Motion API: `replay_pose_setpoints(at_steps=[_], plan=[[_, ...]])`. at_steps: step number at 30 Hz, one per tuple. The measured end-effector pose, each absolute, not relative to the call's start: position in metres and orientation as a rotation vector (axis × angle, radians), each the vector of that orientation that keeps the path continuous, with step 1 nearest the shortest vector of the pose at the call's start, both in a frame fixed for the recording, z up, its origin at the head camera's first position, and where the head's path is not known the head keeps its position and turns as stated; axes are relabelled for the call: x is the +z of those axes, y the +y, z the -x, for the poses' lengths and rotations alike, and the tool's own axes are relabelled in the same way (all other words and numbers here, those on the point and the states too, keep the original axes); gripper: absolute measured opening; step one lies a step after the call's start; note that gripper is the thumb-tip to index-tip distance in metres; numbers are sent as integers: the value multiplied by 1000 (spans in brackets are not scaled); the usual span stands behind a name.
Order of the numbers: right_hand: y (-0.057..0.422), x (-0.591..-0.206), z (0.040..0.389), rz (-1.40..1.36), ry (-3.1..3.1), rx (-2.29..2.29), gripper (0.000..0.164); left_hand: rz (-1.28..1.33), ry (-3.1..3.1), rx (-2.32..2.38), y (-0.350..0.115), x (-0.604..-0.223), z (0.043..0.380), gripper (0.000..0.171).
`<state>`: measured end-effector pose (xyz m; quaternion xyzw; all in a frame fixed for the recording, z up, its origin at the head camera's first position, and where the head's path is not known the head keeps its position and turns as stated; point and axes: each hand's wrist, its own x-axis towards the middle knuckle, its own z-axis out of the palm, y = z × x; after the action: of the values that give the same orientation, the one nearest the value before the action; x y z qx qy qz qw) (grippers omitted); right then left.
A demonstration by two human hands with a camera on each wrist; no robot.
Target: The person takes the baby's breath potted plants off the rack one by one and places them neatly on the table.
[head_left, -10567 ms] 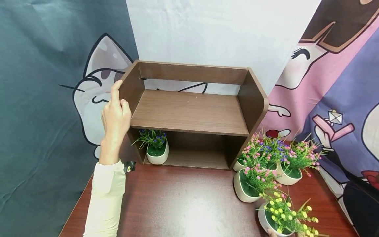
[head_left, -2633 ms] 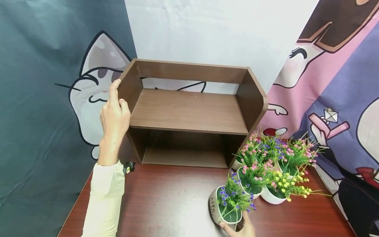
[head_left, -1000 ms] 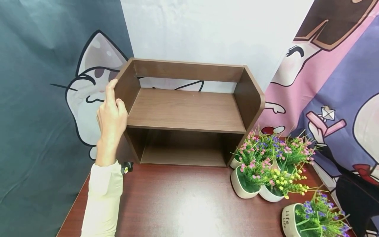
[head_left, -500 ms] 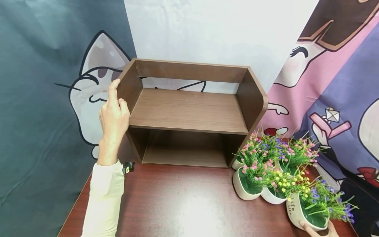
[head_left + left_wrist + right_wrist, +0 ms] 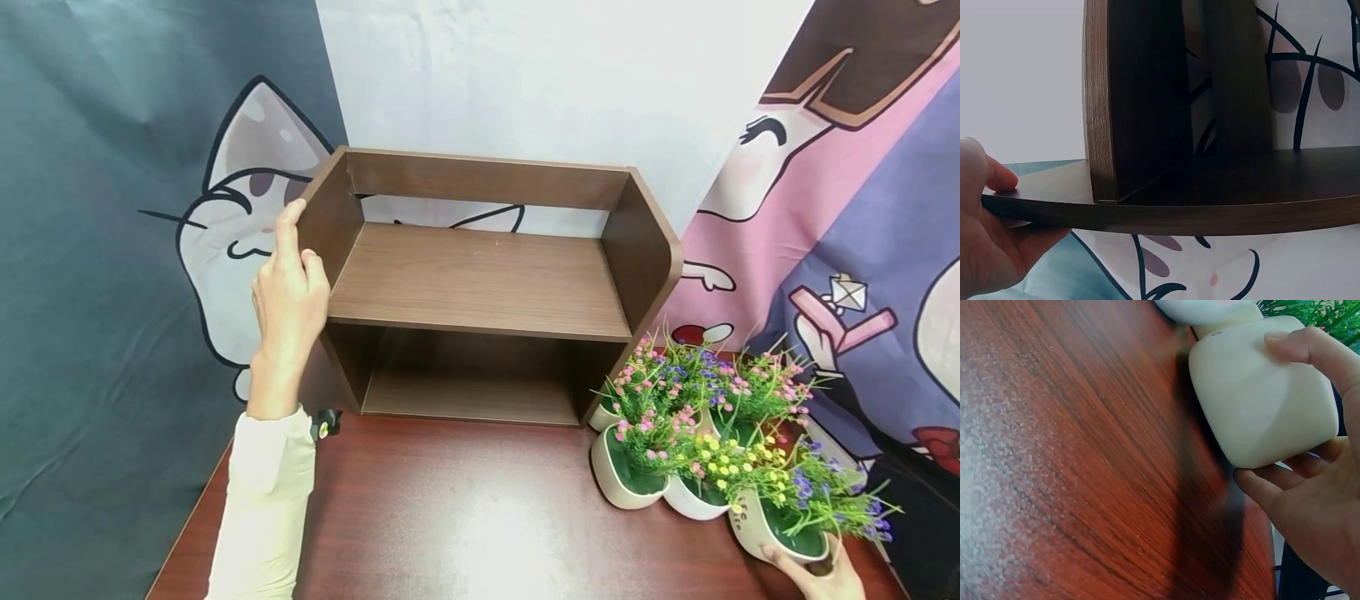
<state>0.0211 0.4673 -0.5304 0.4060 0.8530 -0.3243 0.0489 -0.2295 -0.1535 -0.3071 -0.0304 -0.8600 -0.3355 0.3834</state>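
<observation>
My left hand (image 5: 291, 304) grips the left side panel of a brown two-tier wooden shelf (image 5: 480, 279). In the left wrist view, thumb and fingers lie on opposite faces of the panel's edge (image 5: 1222, 219). At the lower right, my right hand (image 5: 825, 575) holds a potted plant with purple-blue flowers (image 5: 787, 533), thumb on the side of its cream pot. The right wrist view has the pot (image 5: 1263, 394) between thumb and fingers, low at the table; whether it touches the wood is unclear. Beside it stands a yellow-flowered potted plant (image 5: 697, 497).
Several potted plants crowd right of the shelf, among them a front pink-flowered one (image 5: 626, 479) and a rear pink-flowered one (image 5: 761, 392). The reddish-brown table (image 5: 450, 500) extends in front. Printed cloth (image 5: 525, 83) hangs behind.
The purple-blue plant, earlier inside the shelf's lower tier, has moved out and rightward in my right hand to beside the yellow one. The yellow plant moved back among the others. My left hand stays.
</observation>
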Motion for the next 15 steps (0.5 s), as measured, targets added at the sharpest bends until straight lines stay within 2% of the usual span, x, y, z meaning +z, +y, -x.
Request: replay_pose_setpoints(at_steps=[15], plan=[[481, -527, -13, -991, 2584, -982, 113, 83, -2181, -852, -154, -306, 229, 49]])
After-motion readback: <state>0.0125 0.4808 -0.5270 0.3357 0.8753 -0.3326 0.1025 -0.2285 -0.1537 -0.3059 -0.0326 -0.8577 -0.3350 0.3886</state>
